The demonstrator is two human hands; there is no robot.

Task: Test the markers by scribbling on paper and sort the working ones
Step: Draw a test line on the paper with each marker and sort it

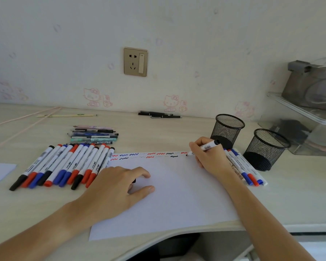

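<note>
Marker [203, 148] in right hand [209, 157], tip seemingly on paper [167, 194].

left hand [113, 189]: bare, no glove, no ring, no watch | right hand [209, 159]: bare, no glove, no ring | left forearm [36, 228]: enters from 7 o'clock, no sleeve visible | right forearm [265, 221]: enters from 5 o'clock, no sleeve visible

Soft even daylight, faint shadows, wide-angle edge warping
</note>
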